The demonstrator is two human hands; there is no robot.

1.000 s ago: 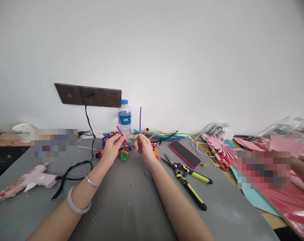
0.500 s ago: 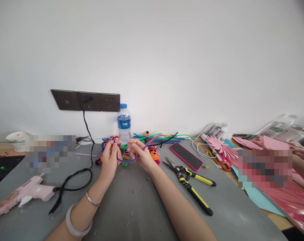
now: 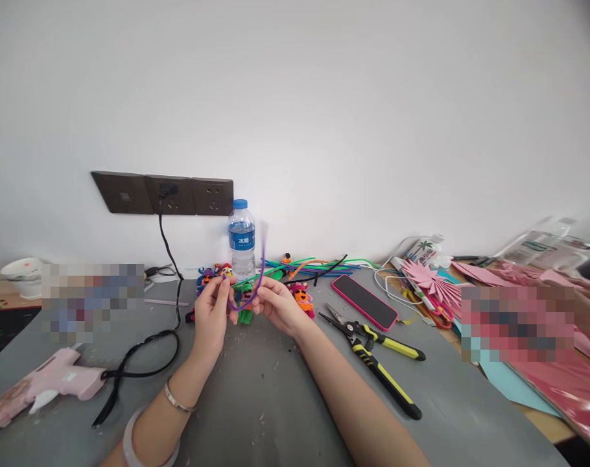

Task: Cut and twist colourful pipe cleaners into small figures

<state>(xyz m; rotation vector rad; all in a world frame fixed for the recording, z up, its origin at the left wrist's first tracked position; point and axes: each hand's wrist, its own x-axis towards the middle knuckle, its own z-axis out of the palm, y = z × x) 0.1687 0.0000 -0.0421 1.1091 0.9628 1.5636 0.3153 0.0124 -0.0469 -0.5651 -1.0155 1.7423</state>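
A purple pipe cleaner [image 3: 262,258] curves between my two hands, its free end standing up and blurred by motion. My left hand [image 3: 211,314] pinches one end of it between thumb and fingers. The thumb and fingers of my right hand [image 3: 284,307] close on it farther along, where it bends upward. Behind my hands sit small figures of coloured pipe cleaner: a green one [image 3: 245,315] partly hidden by my fingers, an orange one [image 3: 303,299] to the right, and a blue and purple one [image 3: 205,280] to the left.
A water bottle [image 3: 242,237] stands by the wall. Loose pipe cleaners [image 3: 324,266], a phone [image 3: 364,301] and yellow-black pliers [image 3: 373,350] lie to the right. A pink glue gun [image 3: 56,381] with a black cord is at left. Pink folded paper [image 3: 431,282] and another person's hand [image 3: 587,305] are at far right.
The purple pipe cleaner's free end has swung from leaning right over my right hand to upright between the hands. My right fingers have moved down and closed on it.
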